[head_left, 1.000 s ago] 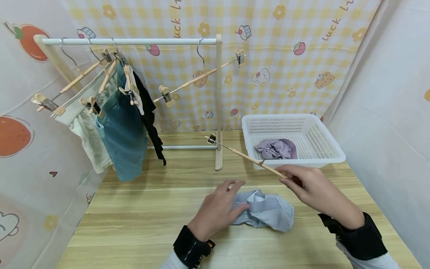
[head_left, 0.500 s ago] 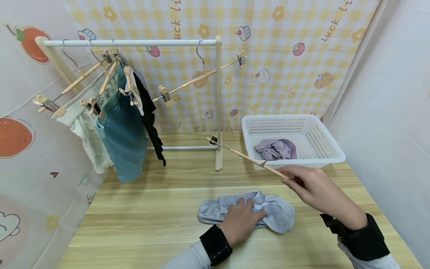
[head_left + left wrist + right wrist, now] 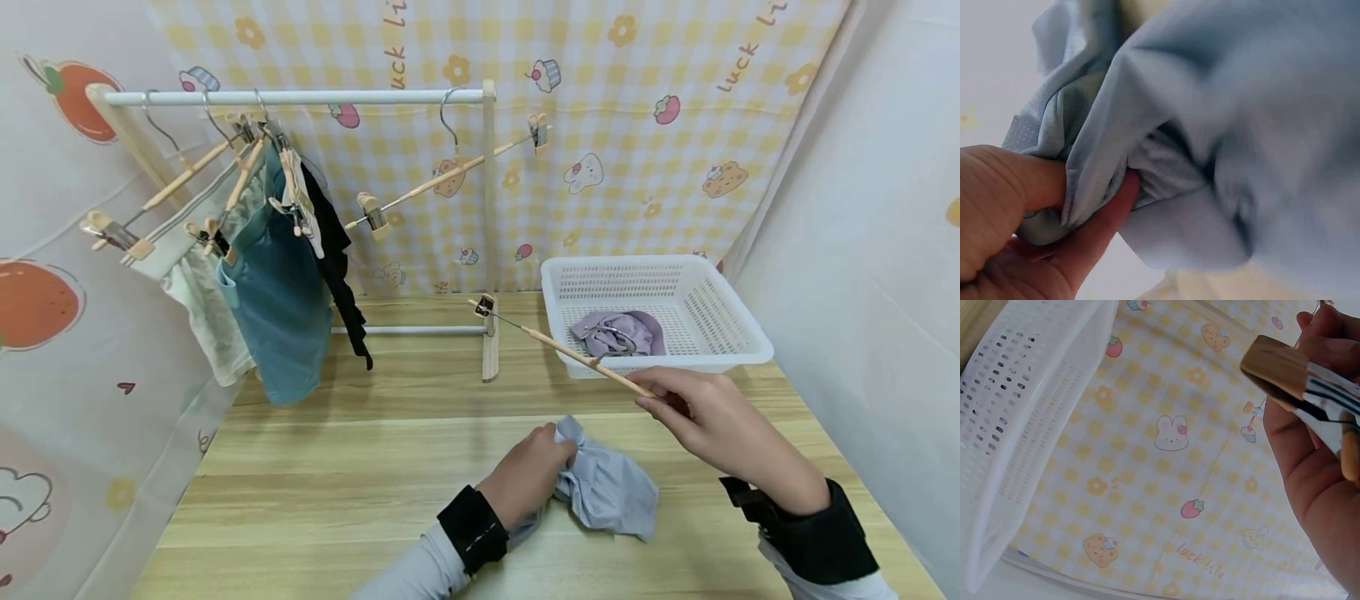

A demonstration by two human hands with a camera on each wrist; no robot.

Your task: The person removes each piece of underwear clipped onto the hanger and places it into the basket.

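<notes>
My left hand [image 3: 527, 477] pinches the upper edge of a crumpled grey-blue garment [image 3: 613, 490], which looks like underpants with a wide waistband. In the left wrist view, the thumb and fingers grip folds of the thin, dotted fabric [image 3: 1094, 140]. My right hand [image 3: 708, 418] holds a wooden clip hanger [image 3: 558, 346] near one end, tilted above the table. A dark clip [image 3: 484, 306] shows at the hanger's far end. The near clip [image 3: 1279, 369] appears close up beside the fingers in the right wrist view.
A rack [image 3: 360, 97] at back left carries several hangers with clothes, including blue shorts [image 3: 277, 292], plus a bare clip hanger [image 3: 435, 181]. The white basket [image 3: 720, 321] at back right holds a purple garment [image 3: 618, 333]. A wooden table [image 3: 315, 500] lies beneath.
My left hand has come down onto the grey-blue garment and gripped it; the fabric is now bunched and its left part pulled up. The right hand keeps the hanger, shifting slightly right.
</notes>
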